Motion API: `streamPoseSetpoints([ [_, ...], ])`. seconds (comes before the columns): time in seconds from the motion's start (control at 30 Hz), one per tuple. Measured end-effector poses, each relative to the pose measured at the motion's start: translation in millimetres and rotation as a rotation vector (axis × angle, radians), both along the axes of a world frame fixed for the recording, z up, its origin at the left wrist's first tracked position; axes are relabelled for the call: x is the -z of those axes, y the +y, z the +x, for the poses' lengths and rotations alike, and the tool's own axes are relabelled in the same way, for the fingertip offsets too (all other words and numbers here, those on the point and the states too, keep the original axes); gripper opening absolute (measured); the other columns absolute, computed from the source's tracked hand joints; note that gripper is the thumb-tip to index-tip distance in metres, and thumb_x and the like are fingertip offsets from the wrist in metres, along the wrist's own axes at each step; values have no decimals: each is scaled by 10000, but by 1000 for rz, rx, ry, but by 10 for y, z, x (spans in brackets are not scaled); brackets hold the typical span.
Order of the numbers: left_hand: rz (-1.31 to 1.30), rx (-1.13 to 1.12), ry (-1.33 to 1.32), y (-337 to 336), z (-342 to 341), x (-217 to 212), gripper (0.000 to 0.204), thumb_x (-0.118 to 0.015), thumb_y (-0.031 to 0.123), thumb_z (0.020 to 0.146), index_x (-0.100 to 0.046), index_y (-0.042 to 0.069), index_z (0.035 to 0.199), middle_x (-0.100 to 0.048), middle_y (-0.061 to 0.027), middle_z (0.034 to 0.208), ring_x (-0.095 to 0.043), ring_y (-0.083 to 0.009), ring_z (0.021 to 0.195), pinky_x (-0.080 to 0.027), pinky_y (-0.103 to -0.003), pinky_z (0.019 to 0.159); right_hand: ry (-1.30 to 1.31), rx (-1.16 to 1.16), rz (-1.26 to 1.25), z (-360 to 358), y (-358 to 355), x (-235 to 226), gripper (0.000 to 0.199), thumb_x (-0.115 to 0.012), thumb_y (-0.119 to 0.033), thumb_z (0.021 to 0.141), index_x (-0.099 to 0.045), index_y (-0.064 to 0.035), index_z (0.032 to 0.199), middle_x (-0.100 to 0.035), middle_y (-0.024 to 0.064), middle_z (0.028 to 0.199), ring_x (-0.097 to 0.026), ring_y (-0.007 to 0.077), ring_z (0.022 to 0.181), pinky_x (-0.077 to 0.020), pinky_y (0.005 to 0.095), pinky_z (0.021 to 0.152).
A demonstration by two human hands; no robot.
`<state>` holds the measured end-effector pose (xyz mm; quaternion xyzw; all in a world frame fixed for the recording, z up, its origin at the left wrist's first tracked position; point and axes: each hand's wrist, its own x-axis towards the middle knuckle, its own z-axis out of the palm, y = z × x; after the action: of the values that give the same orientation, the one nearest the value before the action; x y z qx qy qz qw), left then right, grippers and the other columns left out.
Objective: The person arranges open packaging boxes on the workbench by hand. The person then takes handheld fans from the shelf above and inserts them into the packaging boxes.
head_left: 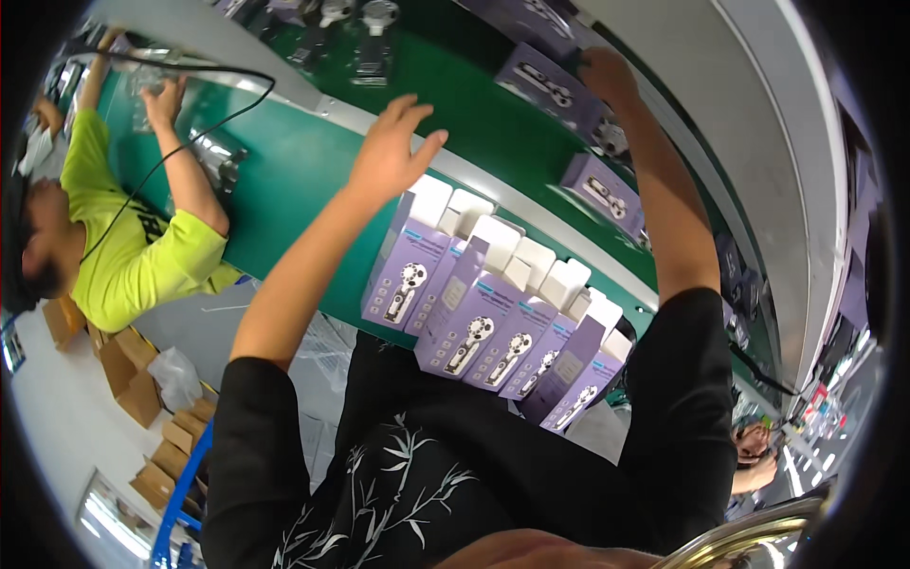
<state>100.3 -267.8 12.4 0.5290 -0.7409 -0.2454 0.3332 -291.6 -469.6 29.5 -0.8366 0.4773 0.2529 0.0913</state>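
Note:
My left hand (393, 150) hovers over the far end of a row of upright purple boxes, its fingers spread and holding nothing. The row's left front purple carton (406, 283) has a picture of a shower head on it. White top flaps (496, 232) stand up along the row. Far right, my right hand (611, 78) is at the end of a lying purple box (548, 87), fingers curled against its edge; the fingertips are partly hidden. A shower head in clear packaging (611, 137) lies below the wrist.
Another purple box (604, 194) lies on the dark green belt (445, 104), where clear-packed shower heads (376, 43) also sit. A metal rail (493, 180) divides belt and green table (275, 204). Left, a co-worker in a yellow shirt (142, 261) works near a black cable (213, 130). Cardboard boxes (128, 379) stand behind.

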Motion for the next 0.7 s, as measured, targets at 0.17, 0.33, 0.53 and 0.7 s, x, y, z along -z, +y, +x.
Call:
streamPoseSetpoints([
  [0.17,199,-76,67,604,289,38,438,-672,301,915,-611,13,1239,-522,-220,1373,-521,-405,1260,-452,-433,1030,-244,460,-217,569,-493,407,1068,-761,-690,659,-456,-15,1429,-506,295,1383,-552,424,1217,-437,434,1057],
  [0.33,356,-193,284,575,442,-91,694,-745,354,853,-474,-6,1380,-464,-240,1428,-505,-397,1281,-440,-419,1045,-531,288,-876,1036,-136,40,926,-807,-580,678,-542,61,1291,-596,304,1249,-614,406,1102,-485,470,960],
  [0.53,440,-499,804,337,465,-61,1050,-860,386,714,-314,-48,1499,-476,-245,1434,-521,-328,1287,-410,-393,1083,-701,35,88,2608,1538,-892,546,-788,-344,746,-640,37,1107,-655,213,1080,-615,370,1077,-453,434,993],
  [0.7,529,-319,382,1144,1074,-157,942,-860,340,688,-440,-39,1442,-625,-247,1277,-652,-323,1124,-484,-371,987,-763,-433,-215,2392,-172,45,327,-721,-222,740,-705,-60,1024,-679,119,1058,-614,341,1011,-475,439,928],
])
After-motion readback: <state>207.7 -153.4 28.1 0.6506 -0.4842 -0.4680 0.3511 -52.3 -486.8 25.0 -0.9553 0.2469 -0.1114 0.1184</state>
